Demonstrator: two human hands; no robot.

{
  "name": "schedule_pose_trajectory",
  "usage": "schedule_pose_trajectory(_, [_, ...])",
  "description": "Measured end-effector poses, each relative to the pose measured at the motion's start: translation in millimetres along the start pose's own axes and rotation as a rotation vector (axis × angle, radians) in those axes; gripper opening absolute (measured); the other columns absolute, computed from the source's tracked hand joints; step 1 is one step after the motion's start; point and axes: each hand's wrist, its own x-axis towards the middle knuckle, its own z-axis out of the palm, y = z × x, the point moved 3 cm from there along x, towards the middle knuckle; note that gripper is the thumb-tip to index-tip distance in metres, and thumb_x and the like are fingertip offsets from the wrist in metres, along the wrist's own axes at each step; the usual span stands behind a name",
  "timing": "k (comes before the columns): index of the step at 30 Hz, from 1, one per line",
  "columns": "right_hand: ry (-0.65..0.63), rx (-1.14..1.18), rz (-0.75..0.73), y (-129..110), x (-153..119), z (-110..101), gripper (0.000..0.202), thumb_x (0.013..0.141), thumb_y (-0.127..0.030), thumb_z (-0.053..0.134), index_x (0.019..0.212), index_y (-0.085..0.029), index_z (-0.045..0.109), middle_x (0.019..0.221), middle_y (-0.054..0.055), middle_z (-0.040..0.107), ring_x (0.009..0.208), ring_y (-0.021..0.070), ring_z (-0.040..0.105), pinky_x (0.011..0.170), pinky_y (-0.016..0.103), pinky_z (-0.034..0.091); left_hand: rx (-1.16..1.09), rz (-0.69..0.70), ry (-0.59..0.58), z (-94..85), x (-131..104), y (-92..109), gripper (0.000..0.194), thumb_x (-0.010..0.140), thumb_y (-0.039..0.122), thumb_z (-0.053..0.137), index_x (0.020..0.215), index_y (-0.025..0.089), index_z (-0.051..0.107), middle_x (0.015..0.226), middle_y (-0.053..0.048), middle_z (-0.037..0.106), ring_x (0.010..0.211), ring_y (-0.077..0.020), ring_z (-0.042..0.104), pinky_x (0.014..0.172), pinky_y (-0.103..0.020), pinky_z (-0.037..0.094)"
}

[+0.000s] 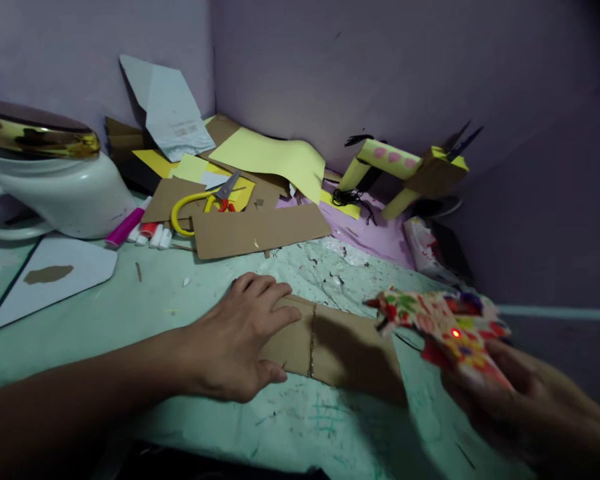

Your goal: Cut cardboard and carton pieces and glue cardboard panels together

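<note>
My left hand lies palm down with its fingers spread on the left end of a flat brown cardboard strip. A dark, shiny line crosses that strip from edge to edge near its middle. To the right, my right hand is wrapped around the handle of a hot glue gun covered in a flowery pattern. A red light glows on the gun's side. Its nozzle points left, above the strip's right half, apart from the cardboard. Part of the strip is hidden beneath my left hand.
Behind the strip lie another cardboard piece, yellow-handled scissors, yellow paper and several markers. A white mug stands at left. A yellow paper-roll animal figure stands at back right by the wall.
</note>
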Motion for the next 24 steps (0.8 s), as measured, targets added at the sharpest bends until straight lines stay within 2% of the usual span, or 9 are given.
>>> schedule_pose_trajectory(3, [0.068, 0.182, 0.101, -5.1, 47.3, -12.9, 0.024, 0.064, -0.043, 0.072, 0.063, -0.021, 0.061, 0.050, 0.000, 0.058, 0.035, 0.0095, 0.043, 0.030, 0.020, 0.031, 0.006, 0.001, 0.010, 0.6, -0.2, 0.4, 0.060, 0.060, 0.036, 0.073, 0.115, 0.022, 0.053, 0.130, -0.013, 0.047, 0.115, -0.0349, 0.040, 0.097, -0.058, 0.030])
schedule_pose_trajectory(4, [0.090, 0.248, 0.106, -7.4, 63.8, -14.1, 0.020, 0.064, -0.038, 0.073, 0.066, -0.020, 0.063, 0.058, 0.002, 0.063, 0.041, 0.0112, 0.050, 0.033, 0.020, 0.035, 0.008, -0.002, 0.010, 0.8, -0.2, 0.5, 0.060, 0.060, 0.036, 0.073, 0.115, 0.022, 0.053, 0.130, -0.013, 0.047, 0.115, -0.0350, 0.040, 0.097, -0.058, 0.030])
schedule_pose_trajectory(7, [0.119, 0.391, 0.044, -15.3, 104.6, -9.0, 0.014, 0.070, -0.031, 0.066, 0.067, -0.018, 0.065, 0.059, 0.004, 0.064, 0.049, 0.0141, 0.056, 0.039, 0.022, 0.042, 0.010, -0.024, 0.019, 0.8, -0.2, 0.4, 0.060, 0.058, 0.033, 0.074, 0.114, 0.022, 0.053, 0.129, -0.012, 0.047, 0.115, -0.0352, 0.039, 0.097, -0.058, 0.030])
schedule_pose_trajectory(12, [0.179, 0.411, 0.014, -14.0, 133.3, 13.5, 0.011, 0.071, -0.023, 0.064, 0.064, -0.016, 0.062, 0.057, 0.003, 0.061, 0.045, 0.0107, 0.051, 0.040, 0.022, 0.041, 0.006, 0.003, -0.003, 2.2, 0.1, -0.6, 0.060, 0.061, 0.033, 0.072, 0.115, 0.023, 0.051, 0.131, -0.012, 0.044, 0.115, -0.0355, 0.038, 0.096, -0.059, 0.031])
schedule_pose_trajectory(16, [0.230, 0.350, 0.007, -8.3, 132.6, 22.5, 0.021, 0.074, -0.033, 0.064, 0.065, -0.014, 0.062, 0.059, 0.003, 0.061, 0.050, 0.0135, 0.055, 0.046, 0.025, 0.045, 0.022, 0.012, 0.016, 2.5, 0.5, -1.9, 0.057, 0.062, 0.034, 0.070, 0.115, 0.024, 0.049, 0.132, -0.012, 0.043, 0.116, -0.0357, 0.037, 0.095, -0.061, 0.032])
schedule_pose_trajectory(19, [0.308, 0.125, -0.032, -12.0, 113.5, 17.2, 0.031, 0.069, -0.045, 0.068, 0.071, -0.014, 0.068, 0.064, 0.006, 0.063, 0.065, 0.0240, 0.061, 0.056, 0.034, 0.049, 0.026, 0.009, -0.004, 3.0, 0.6, -1.6, 0.058, 0.064, 0.034, 0.069, 0.117, 0.025, 0.048, 0.133, -0.012, 0.042, 0.117, -0.0362, 0.036, 0.093, -0.061, 0.033])
schedule_pose_trajectory(21, [0.466, -0.274, -0.170, -20.0, 88.5, 12.2, 0.042, 0.069, -0.053, 0.066, 0.087, -0.016, 0.070, 0.084, 0.010, 0.067, 0.080, 0.0325, 0.063, 0.068, 0.045, 0.050, 0.029, 0.006, -0.001, 3.0, 0.5, -0.7, 0.059, 0.063, 0.034, 0.070, 0.118, 0.025, 0.048, 0.133, -0.012, 0.042, 0.117, -0.0364, 0.036, 0.094, -0.061, 0.033])
schedule_pose_trajectory(22, [0.491, -0.343, -0.290, -23.2, 73.7, 13.3, 0.044, 0.074, -0.054, 0.061, 0.096, -0.017, 0.069, 0.098, 0.013, 0.067, 0.088, 0.0340, 0.063, 0.075, 0.049, 0.049, 0.032, 0.003, 0.012, 2.9, 0.5, -0.2, 0.058, 0.063, 0.035, 0.070, 0.117, 0.025, 0.049, 0.132, -0.012, 0.042, 0.117, -0.0363, 0.036, 0.094, -0.061, 0.032])
schedule_pose_trajectory(24, [0.268, -0.272, -0.585, -23.7, 44.5, 25.2, 0.042, 0.081, -0.050, 0.057, 0.111, -0.022, 0.062, 0.116, 0.012, 0.062, 0.109, 0.0315, 0.057, 0.090, 0.048, 0.046, 0.039, 0.002, 0.040, 2.9, 0.4, 0.7, 0.056, 0.065, 0.040, 0.070, 0.115, 0.024, 0.051, 0.131, -0.012, 0.044, 0.117, -0.0360, 0.036, 0.096, -0.061, 0.031])
